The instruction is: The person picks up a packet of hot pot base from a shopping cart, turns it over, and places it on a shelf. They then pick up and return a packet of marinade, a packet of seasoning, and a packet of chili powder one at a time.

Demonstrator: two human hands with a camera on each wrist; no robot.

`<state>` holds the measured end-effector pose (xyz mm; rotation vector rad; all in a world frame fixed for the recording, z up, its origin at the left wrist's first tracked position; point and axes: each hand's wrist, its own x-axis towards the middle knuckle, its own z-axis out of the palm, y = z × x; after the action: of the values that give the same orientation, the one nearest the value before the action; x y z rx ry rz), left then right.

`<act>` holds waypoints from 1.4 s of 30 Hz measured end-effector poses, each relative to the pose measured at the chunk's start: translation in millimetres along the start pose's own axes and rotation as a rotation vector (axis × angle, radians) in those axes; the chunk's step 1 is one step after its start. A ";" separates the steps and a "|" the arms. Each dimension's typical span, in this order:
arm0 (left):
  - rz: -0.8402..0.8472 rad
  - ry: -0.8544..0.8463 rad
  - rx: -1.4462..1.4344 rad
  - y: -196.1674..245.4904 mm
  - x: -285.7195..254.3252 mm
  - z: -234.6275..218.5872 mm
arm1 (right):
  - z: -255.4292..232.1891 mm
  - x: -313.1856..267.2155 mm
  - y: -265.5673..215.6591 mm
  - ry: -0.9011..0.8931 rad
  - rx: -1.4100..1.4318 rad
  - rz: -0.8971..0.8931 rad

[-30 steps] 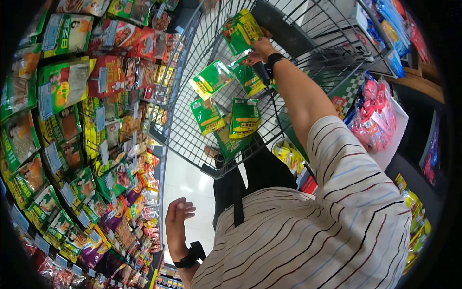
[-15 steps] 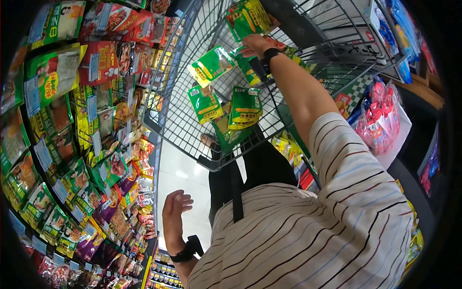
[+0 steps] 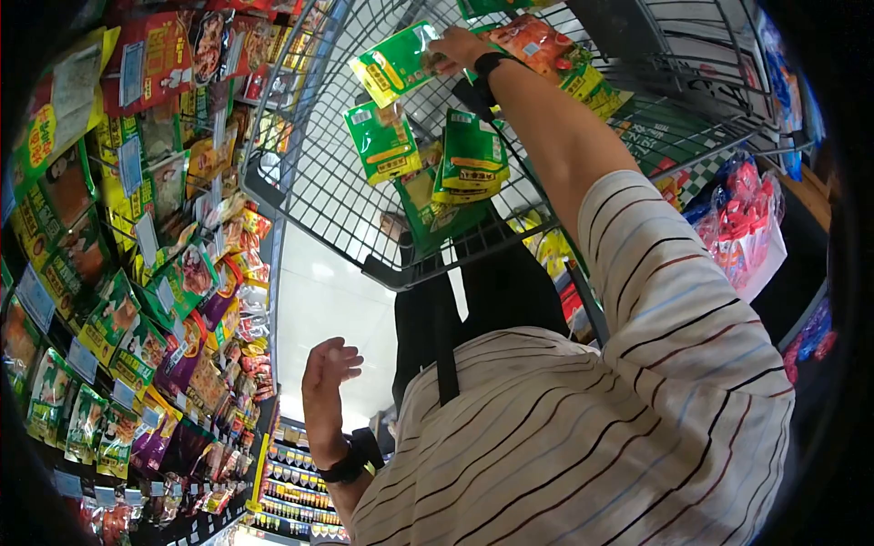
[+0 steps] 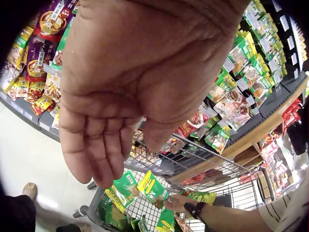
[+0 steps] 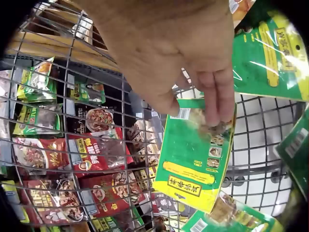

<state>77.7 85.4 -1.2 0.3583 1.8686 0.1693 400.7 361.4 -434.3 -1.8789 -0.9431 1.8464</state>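
My right hand (image 3: pixel 460 50) reaches into a wire shopping cart (image 3: pixel 300 196). Its fingertips rest on the front of a green-and-yellow food packet (image 5: pixel 186 150), thumb beside the top corner, apart from the fingers. Another green packet (image 3: pixel 381 141) lies nearer the cart's handle end, with a stack of similar packets (image 3: pixel 472 155) beside it. A packet with a reddish food picture (image 3: pixel 537 45) is just right of the hand. My left hand (image 3: pixel 326 369) hangs outside the cart, holding nothing; its fingers (image 4: pixel 99 150) are loosely bent in the left wrist view.
Shelves of hanging food packets (image 3: pixel 146 300) run along the left side. Pink packaged goods (image 3: pixel 737 227) sit right of the cart. A dark panel (image 3: pixel 614 41) stands inside the cart's far end. Pale floor (image 3: pixel 319 282) shows between shelf and cart.
My right hand has left the far packet it was touching and come down to the nearer green one. The view has shifted, so the cart appears higher. The left hand stays loose.
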 end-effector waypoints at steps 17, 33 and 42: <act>-0.033 0.005 -0.011 -7.0 20.9 -15.0 | 10.5 13.3 -4.7 0.035 -0.211 0.043; -0.013 -0.022 -0.063 -21.8 29.3 -29.5 | 24.1 -14.9 7.1 -0.103 -0.124 0.274; 0.079 -0.047 -0.082 -29.1 25.5 -35.3 | 36.7 -44.2 30.2 -0.287 -0.340 0.017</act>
<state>32.4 68.5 -21.3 0.3772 1.7961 0.2877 374.4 302.8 -424.7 -1.8330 -1.4193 2.1127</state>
